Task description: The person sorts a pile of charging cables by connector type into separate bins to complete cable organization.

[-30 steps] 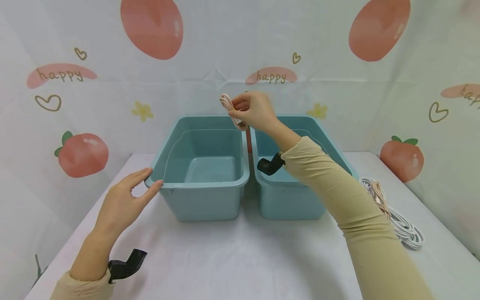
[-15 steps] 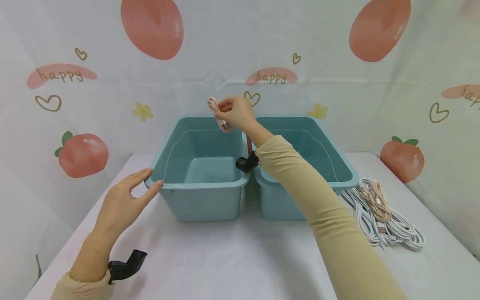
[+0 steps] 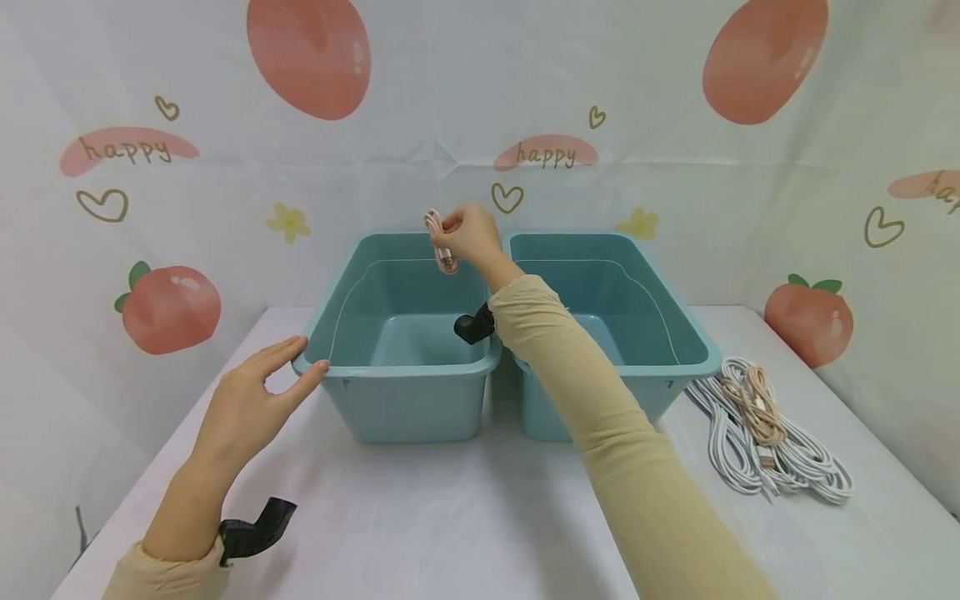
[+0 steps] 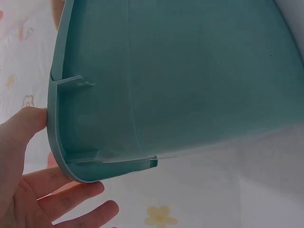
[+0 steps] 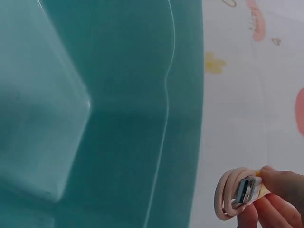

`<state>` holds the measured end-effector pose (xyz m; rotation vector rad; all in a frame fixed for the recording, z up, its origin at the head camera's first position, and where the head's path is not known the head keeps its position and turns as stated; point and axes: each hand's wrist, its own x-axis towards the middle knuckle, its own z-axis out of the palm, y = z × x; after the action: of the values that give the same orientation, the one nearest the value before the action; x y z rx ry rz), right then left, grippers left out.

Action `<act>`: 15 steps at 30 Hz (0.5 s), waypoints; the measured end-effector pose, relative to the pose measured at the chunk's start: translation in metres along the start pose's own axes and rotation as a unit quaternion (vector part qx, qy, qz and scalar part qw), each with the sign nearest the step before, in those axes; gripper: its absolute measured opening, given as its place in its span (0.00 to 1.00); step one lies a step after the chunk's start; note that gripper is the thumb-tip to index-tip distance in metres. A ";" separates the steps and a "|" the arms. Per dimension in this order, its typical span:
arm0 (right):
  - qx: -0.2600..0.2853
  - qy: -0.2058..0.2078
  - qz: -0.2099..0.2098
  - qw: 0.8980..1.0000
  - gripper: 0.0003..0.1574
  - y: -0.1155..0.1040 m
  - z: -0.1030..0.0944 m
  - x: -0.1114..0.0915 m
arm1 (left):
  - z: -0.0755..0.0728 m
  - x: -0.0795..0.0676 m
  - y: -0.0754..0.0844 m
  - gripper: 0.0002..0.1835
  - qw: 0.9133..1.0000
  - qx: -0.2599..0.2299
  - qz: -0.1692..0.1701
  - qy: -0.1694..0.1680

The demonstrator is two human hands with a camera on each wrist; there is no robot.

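My right hand [image 3: 475, 236] pinches a small coiled pink USB cable [image 3: 448, 263] between thumb and fingers. It is held up over the back right part of the left blue-green bin [image 3: 412, 404]. The right wrist view shows the metal plug [image 5: 245, 190] beside the cable's loops, with the fingertips at its end. With spread, fairly straight fingers my left hand [image 3: 242, 408] touches the front left corner of the same bin's rim. In the left wrist view its thumb [image 4: 33, 118] lies against one side of that corner, the fingers along the other.
A second blue-green bin [image 3: 660, 383] stands close to the right of the first, partly behind the right sleeve [image 3: 600, 408]. Coiled white cables [image 3: 806, 462] and a beige cable [image 3: 757, 408] lie on the white table at the right. A fruit-printed cloth [image 3: 420, 100] hangs behind.
My right hand has carried the pink USB cable leftward from near the gap between the bins, then lowered it slightly over the left bin. My left hand stays at the rim.
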<state>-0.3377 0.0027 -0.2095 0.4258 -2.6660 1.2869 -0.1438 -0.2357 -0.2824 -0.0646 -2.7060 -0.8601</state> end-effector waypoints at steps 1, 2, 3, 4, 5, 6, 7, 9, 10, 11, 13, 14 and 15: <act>-0.003 0.003 0.008 1.000 0.18 0.001 0.001 0.000 | 0.000 0.000 0.000 0.36 1.000 0.000 0.001 0.000; -0.003 0.006 0.015 1.000 0.17 0.002 0.002 0.001 | 0.000 0.000 0.000 0.36 1.000 0.000 0.002 0.000; -0.007 0.007 0.024 1.000 0.17 0.004 0.003 0.001 | 0.000 0.000 0.000 0.36 1.000 0.001 0.002 0.000; -0.010 0.008 0.032 0.999 0.17 0.005 0.004 0.002 | 0.000 0.000 0.000 0.36 1.000 0.000 0.003 0.000; -0.016 0.009 0.039 0.999 0.16 0.006 0.005 0.002 | 0.000 0.000 0.000 0.36 1.000 0.000 0.005 0.001; -0.023 0.009 0.045 0.999 0.16 0.008 0.007 0.003 | 0.000 0.000 0.001 0.36 1.000 0.000 0.006 0.002; -0.027 0.008 0.051 0.998 0.16 0.009 0.008 0.003 | 0.001 0.000 0.001 0.36 1.000 0.000 0.007 0.003; -0.035 0.007 0.060 0.998 0.16 0.012 0.009 0.004 | 0.001 0.000 0.001 0.36 1.000 -0.001 0.008 0.004; -0.040 0.007 0.063 0.997 0.16 0.013 0.010 0.004 | 0.001 0.000 0.001 0.35 1.000 -0.001 0.009 0.006; -0.044 0.006 0.066 0.997 0.16 0.013 0.011 0.005 | 0.001 0.000 0.001 0.35 1.000 -0.001 0.009 0.007; -0.046 0.005 0.072 0.996 0.16 0.015 0.012 0.006 | 0.001 -0.001 0.001 0.35 1.000 0.000 0.008 0.008; -0.050 0.005 0.075 0.996 0.16 0.016 0.012 0.007 | 0.001 -0.001 0.001 0.35 1.000 0.000 0.008 0.009; -0.053 0.005 0.079 0.995 0.16 0.017 0.012 0.007 | 0.001 -0.001 0.001 0.35 1.000 0.000 0.008 0.009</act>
<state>-0.3498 0.0020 -0.2276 0.1984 -2.7919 1.1764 -0.1431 -0.2345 -0.2833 -0.0780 -2.6843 -0.8510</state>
